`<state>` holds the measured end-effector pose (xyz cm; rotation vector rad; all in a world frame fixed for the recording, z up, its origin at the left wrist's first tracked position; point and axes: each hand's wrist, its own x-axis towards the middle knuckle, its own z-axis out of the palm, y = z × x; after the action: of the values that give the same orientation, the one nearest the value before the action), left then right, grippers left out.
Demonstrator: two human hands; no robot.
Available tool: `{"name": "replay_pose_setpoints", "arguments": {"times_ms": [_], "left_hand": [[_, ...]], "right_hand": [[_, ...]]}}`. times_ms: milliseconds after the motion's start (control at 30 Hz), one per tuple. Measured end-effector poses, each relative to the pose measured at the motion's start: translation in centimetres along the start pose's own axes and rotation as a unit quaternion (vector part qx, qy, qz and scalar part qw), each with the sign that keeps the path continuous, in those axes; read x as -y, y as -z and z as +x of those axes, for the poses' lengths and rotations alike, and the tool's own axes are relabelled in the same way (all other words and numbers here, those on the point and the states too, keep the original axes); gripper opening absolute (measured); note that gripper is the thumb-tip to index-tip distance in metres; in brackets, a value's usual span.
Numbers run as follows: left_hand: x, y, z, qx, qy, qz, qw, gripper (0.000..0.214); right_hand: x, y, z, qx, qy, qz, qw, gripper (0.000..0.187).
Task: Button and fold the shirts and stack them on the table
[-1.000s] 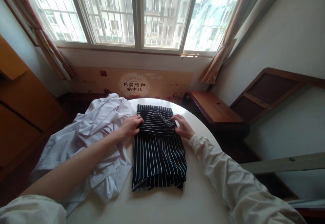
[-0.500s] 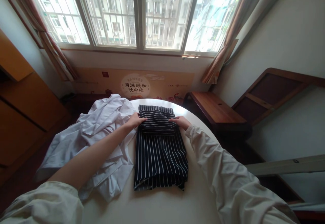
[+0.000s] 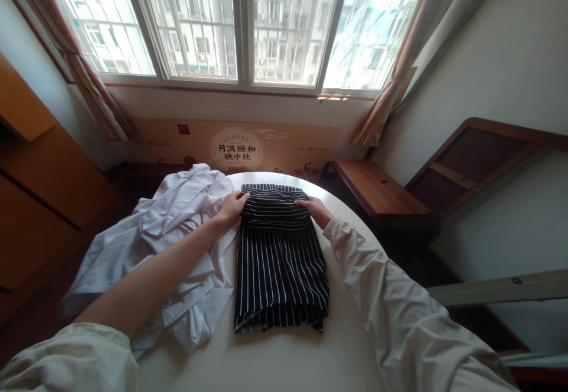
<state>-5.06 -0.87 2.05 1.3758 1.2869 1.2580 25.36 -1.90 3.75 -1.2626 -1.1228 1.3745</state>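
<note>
A folded black garment with thin white stripes (image 3: 278,267) lies on a round white table (image 3: 275,359). Its far end is folded back toward me, with stripes running crosswise. My left hand (image 3: 232,207) pinches the left side of that folded flap. My right hand (image 3: 314,208) holds its right side, fingers curled over the cloth. Both hands are at the garment's far end, near the table's far rim.
A crumpled white garment (image 3: 164,250) lies heaped on the table's left side and hangs over the edge. A dark wooden side table (image 3: 377,193) stands beyond on the right. Wooden cabinets (image 3: 39,190) stand at left, a window ahead.
Both hands have moved away from me along the garment, carrying the folded flap toward the far end. The white heap has not moved.
</note>
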Motion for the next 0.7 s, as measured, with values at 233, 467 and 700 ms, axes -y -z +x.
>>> {"name": "replay_pose_setpoints", "arguments": {"times_ms": [233, 467, 700], "left_hand": [[-1.4, -0.2, 0.0, 0.020, 0.037, -0.015, 0.999, 0.039], [-1.5, 0.1, -1.4, 0.171, 0.133, -0.076, 0.973, 0.046], [-2.1, 0.2, -1.8, 0.206, 0.163, -0.049, 0.964, 0.061]], "right_hand": [[0.6, 0.6, 0.0, -0.020, -0.031, 0.014, 0.999, 0.021], [0.9, 0.3, -1.0, 0.048, -0.151, -0.034, 0.987, 0.027], [-0.1, -0.1, -0.8, 0.050, -0.134, 0.043, 0.989, 0.006]]}}
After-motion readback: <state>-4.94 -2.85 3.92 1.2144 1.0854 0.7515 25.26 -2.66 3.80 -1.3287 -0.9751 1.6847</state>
